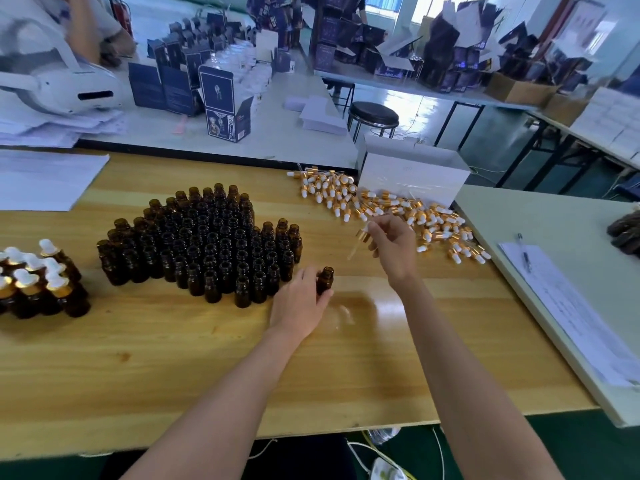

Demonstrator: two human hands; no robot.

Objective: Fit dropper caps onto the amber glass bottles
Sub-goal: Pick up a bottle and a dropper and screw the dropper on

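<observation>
Bare table (207,358) lies free on the near side and right of the open bottles (207,244); capped bottles (38,282) crowd their left, loose caps (398,209) beyond-right.

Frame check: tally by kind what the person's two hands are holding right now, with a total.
Amber bottle, held by the left hand: 1
Dropper cap, pinched by the right hand: 1
Total: 2
</observation>
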